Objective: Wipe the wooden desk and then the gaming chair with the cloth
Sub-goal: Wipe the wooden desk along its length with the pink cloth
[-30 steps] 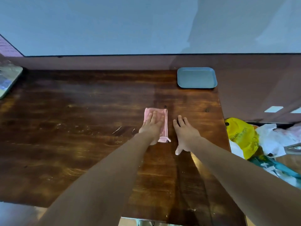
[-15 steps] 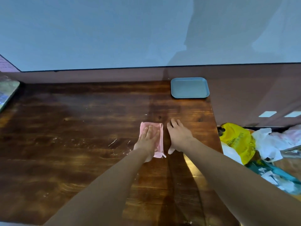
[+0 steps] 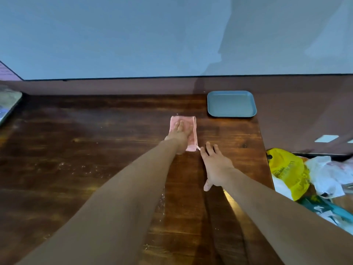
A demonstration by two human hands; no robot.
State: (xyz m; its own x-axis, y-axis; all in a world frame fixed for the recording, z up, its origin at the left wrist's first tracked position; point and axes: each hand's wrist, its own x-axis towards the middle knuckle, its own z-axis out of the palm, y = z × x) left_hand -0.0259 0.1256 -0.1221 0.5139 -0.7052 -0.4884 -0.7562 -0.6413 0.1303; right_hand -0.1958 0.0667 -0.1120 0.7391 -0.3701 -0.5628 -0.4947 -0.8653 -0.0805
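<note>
Folded pink cloth (image 3: 192,138) on dark wooden desk (image 3: 86,150), right part, near grey-blue square tray (image 3: 231,104)
Pressed flat under left hand (image 3: 178,135), fingers straight, nothing grasped; right hand (image 3: 215,167) just beside, spread flat on bare wood, released; yellow plastic bag (image 3: 286,169) beyond desk's right edge

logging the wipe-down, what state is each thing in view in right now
desk, pale specks near the left arm
cloth, folded, flat on the desk
left hand, open, pressing the cloth
right hand, open, flat on the desk
tray, flat at the back corner
</note>
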